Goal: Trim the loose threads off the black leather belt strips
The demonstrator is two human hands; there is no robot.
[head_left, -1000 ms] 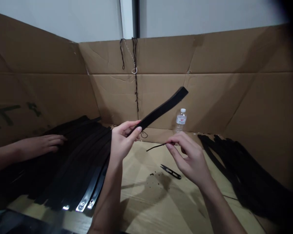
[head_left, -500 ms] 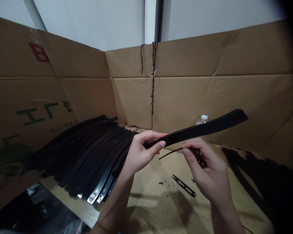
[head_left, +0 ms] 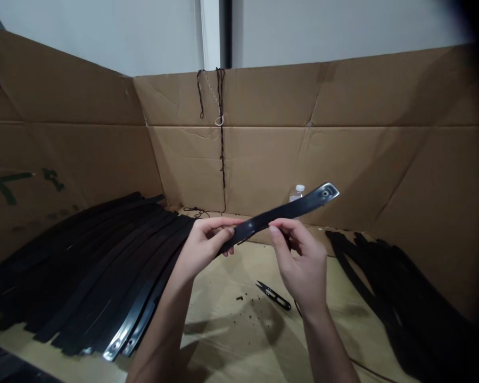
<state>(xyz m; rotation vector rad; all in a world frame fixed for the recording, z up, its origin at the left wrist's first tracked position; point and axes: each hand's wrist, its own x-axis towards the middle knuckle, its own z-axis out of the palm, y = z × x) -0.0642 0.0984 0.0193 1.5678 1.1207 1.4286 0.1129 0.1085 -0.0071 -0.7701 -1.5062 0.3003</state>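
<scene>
My left hand (head_left: 207, 239) grips a long black strip (head_left: 279, 213) between thumb and fingers. The strip slants up to the right, and its shiny far end has a small hole. Just under the strip, my right hand (head_left: 301, 252) pinches a thin black cord (head_left: 242, 243); its short end shows below the strip, beside my left fingers. Most of the cord inside the right hand is hidden. Whether the cord touches the strip I cannot tell. Below the hands, black thread snips (head_left: 273, 295) lie on the table among small dark scraps (head_left: 239, 298).
A pile of black strips (head_left: 99, 276) spreads over the left of the table (head_left: 219, 330). More dark strips (head_left: 399, 287) lie at the right. Cardboard walls (head_left: 271, 159) stand around, with dark cords (head_left: 222, 138) hanging at the back. A bottle (head_left: 299, 192) stands behind the strip.
The strip has turned, so its shiny face and holed end now show. My right hand has brought the cord up against or close under the strip. The view has swung right.
</scene>
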